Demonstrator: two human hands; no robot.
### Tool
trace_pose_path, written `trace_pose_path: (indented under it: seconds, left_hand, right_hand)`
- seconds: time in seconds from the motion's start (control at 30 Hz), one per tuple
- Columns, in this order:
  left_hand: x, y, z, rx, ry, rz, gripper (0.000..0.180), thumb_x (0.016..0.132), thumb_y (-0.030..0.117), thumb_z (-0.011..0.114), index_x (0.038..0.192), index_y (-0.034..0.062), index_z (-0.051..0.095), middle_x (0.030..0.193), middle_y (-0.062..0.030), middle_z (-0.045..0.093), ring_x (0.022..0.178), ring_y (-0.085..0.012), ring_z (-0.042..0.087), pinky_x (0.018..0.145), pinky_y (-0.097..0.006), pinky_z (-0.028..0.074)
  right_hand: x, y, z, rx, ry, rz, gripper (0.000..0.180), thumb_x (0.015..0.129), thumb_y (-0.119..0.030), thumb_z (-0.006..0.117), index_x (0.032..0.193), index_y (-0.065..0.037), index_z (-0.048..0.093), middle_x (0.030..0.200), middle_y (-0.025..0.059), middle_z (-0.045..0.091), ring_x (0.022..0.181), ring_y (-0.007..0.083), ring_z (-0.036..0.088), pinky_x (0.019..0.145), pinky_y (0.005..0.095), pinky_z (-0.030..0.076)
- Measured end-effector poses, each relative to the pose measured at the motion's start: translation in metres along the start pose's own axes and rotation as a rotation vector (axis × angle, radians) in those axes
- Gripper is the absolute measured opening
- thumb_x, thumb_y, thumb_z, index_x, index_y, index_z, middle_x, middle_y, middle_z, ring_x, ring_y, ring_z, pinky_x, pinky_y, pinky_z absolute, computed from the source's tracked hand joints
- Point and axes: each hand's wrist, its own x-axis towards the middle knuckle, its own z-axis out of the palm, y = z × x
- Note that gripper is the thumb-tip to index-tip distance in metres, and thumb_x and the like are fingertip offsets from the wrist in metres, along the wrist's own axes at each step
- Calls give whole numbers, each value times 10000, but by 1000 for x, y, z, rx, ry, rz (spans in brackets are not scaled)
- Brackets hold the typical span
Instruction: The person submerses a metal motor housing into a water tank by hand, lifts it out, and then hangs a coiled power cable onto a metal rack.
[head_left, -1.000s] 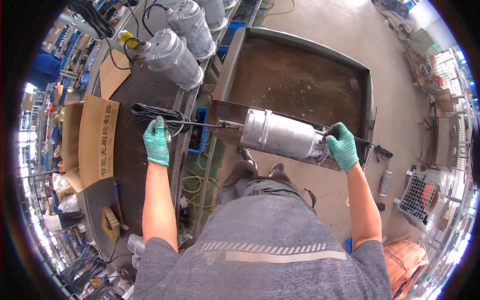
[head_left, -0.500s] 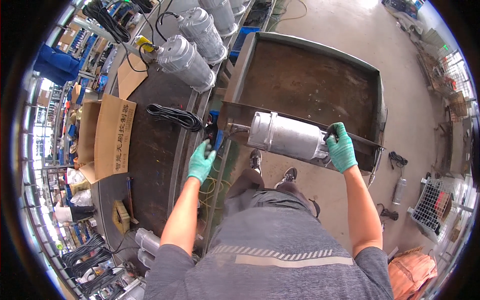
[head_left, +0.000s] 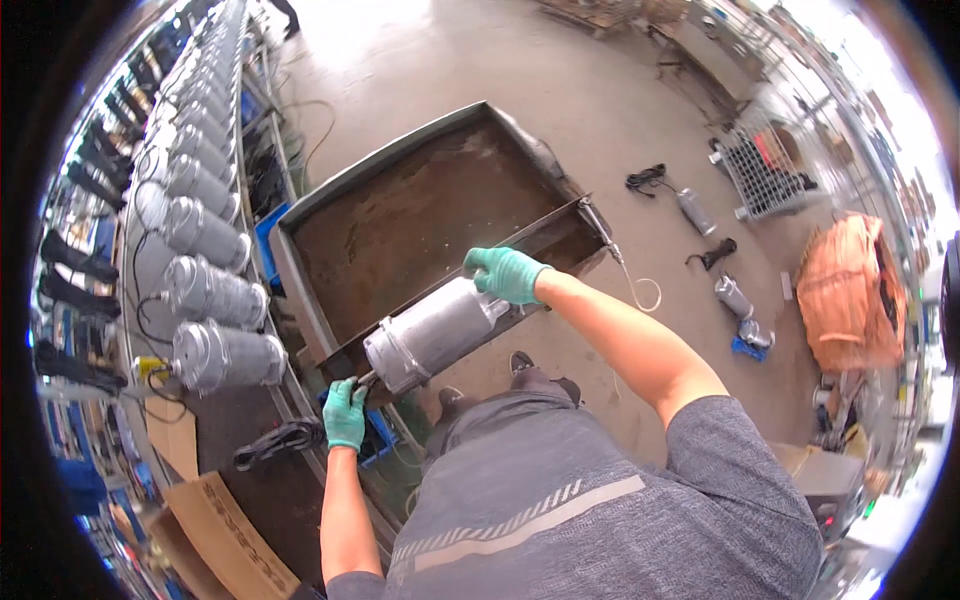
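A silver, finned-looking metal cylinder, apparently a submersible pump, lies tilted across the near edge of a brown metal trough. My right hand, in a green glove, is closed over its far right end. At the opposite end a thin stem sticks out toward my left hand, also gloved in green. The left fingers are closed there, around what looks like the pump's cable; the fingers partly hide it. A black cable coil rests on the bench just left of that hand.
Several similar pumps stand in a long row on the left bench. An open cardboard box sits below them. To the right are an air gun with a hose, a wire cage, an orange sack and pumps on the floor.
The view has swung to the right. My left hand, open and apart before, has come to the pump's stem end and closed. The right hand stays at the other end.
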Motion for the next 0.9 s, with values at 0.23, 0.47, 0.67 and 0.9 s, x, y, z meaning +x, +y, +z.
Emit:
trace_pose_path:
  seconds: [0.23, 0.47, 0.67, 0.9]
  left_hand:
    - [37, -34, 6, -716, -398, -928, 437, 1047, 481, 609, 782, 133, 626, 647, 2, 589, 487, -106, 512, 383, -283, 368]
    - [8, -23, 5, -219, -165, -102, 433, 976, 214, 713, 1371, 74, 602, 1233, -125, 660, 1075, -297, 659, 935, -407, 541]
    - [10, -17, 2, -106, -122, 76, 233, 1023, 182, 654, 1210, 45, 679, 1074, -69, 689, 897, -207, 654, 794, -345, 540]
    - [29, -28, 17, -768, -311, -662, 265, 1081, 351, 585, 1012, 109, 669, 673, 1, 585, 469, -95, 447, 426, -274, 383]
  right_hand:
    - [-4, -2, 4, 22, 52, -61, 230, 967, -153, 538, 1147, -90, 666, 865, 101, 721, 739, 256, 670, 694, 407, 540]
    - [0, 4, 3, 57, 29, 14, 235, 958, -161, 561, 1154, -90, 669, 907, 106, 729, 807, 245, 694, 742, 406, 560]
    - [-4, -2, 0, 76, 23, 34, 258, 908, -114, 533, 1119, -84, 679, 883, 96, 714, 799, 228, 673, 738, 399, 550]
    - [-6, -9, -2, 58, 26, 29, 213, 950, -161, 558, 1110, -90, 679, 926, 120, 739, 835, 279, 708, 755, 433, 563]
